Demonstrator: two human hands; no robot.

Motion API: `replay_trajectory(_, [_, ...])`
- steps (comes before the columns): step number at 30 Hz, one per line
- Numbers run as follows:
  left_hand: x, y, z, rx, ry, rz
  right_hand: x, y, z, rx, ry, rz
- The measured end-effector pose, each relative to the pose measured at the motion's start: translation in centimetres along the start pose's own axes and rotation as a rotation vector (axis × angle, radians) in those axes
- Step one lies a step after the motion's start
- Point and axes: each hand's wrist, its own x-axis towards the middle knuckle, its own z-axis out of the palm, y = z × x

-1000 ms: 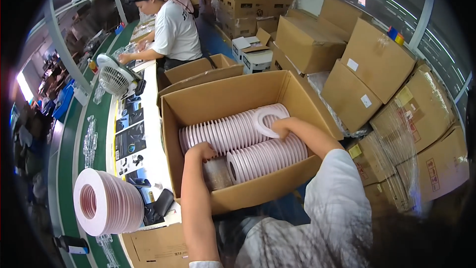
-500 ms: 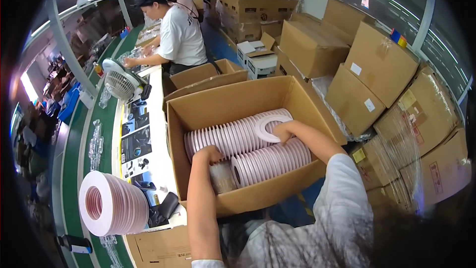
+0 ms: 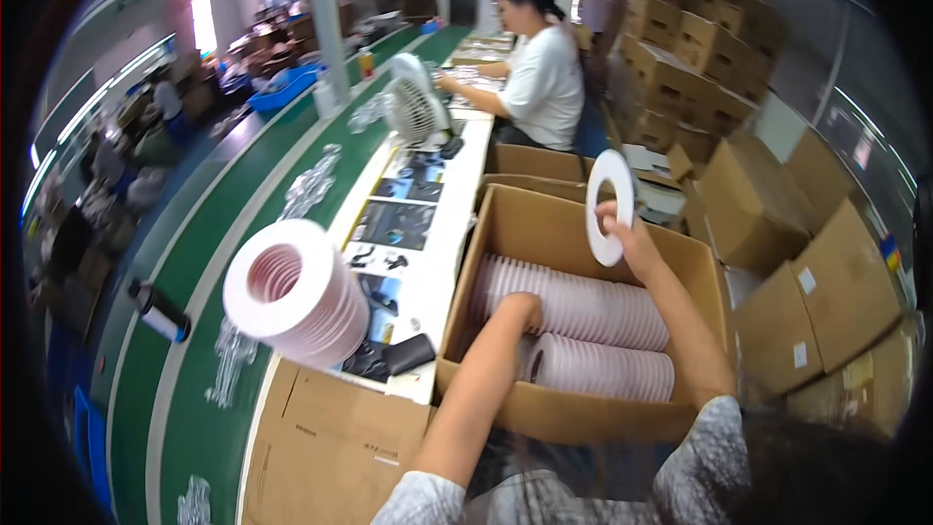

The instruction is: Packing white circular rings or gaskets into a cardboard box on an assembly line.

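My right hand holds up a flat white ring, its fingers through the hole, above the far side of an open cardboard box. Inside the box lie two rows of similar pinkish-white rings, a longer far row and a shorter near row. My left hand is down in the box at the left end of the near row. Its fingers are curled, and what they grip, if anything, is hidden. A stack of the same rings stands on the table to the left.
A white fan and a dark pouch are on the table. Clear plastic pieces lie on the green conveyor belt. A co-worker works farther along. Cardboard boxes are piled to the right.
My right hand has lifted the white ring up out of the box. The view has swung left, so the box sits farther right. My left hand stays low in the box.
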Motion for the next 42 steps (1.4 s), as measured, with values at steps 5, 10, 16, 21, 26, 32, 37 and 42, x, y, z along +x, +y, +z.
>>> replay_trajectory(5, [0.6,-1.9,0.0,-0.031,0.017,0.07,6.8,-5.9,12.2,0.711,-0.164,0.146])
replay_trajectory(10, [-4.1,-2.4,-3.9,-0.114,0.158,-0.011,7.0,-13.6,25.4,0.868,-0.398,0.158])
replay_trajectory(16, [-3.9,-1.6,1.6,-0.155,0.241,-0.104,5.5,-13.9,32.9,0.793,-0.453,0.189])
replay_trajectory(21, [-4.2,-1.2,4.0,-0.206,0.295,-0.18,3.9,-14.0,35.2,0.648,-0.592,0.169])
replay_trajectory(26, [-4.6,-1.4,4.0,-0.218,0.323,-0.205,4.0,-12.6,36.2,0.542,-0.544,0.164])
replay_trajectory(32, [-5.1,-3.0,3.5,-0.151,0.281,-0.158,5.5,-12.7,35.9,-0.055,-0.411,0.1])
replay_trajectory(37, [-4.5,-2.0,1.8,-0.005,0.2,-0.07,6.8,-11.6,33.2,-0.482,-0.363,-0.31])
replay_trajectory(42, [-4.8,-4.1,-3.2,-0.009,0.162,-0.075,4.1,-10.2,23.8,-0.444,-0.16,-0.573])
